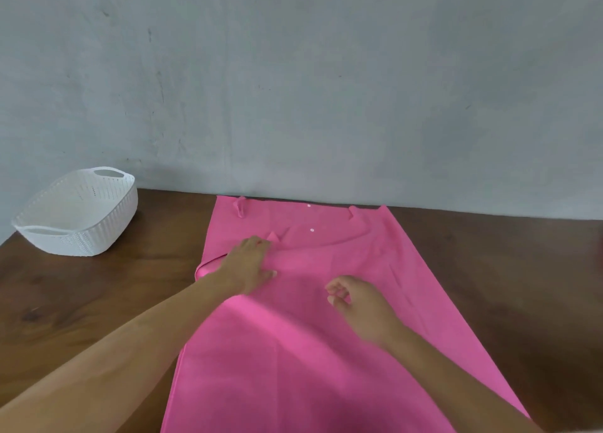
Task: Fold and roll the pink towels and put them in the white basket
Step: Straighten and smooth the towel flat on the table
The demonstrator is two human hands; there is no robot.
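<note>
Here your left hand (249, 263) lies flat, fingers straight, on the pink towel (326, 351), which is spread on the wooden table (98, 285). Your right hand (359, 305) is over the towel's middle with fingers curled; whether they pinch cloth, I cannot tell. The white basket (98, 233) stands well apart, far left.

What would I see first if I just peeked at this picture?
The big pink towel jumps out first, spread down the middle of the brown table. The left hand presses flat on it, and the right hand hovers loosely curled over it. A white basket sits far left by the wall.
</note>
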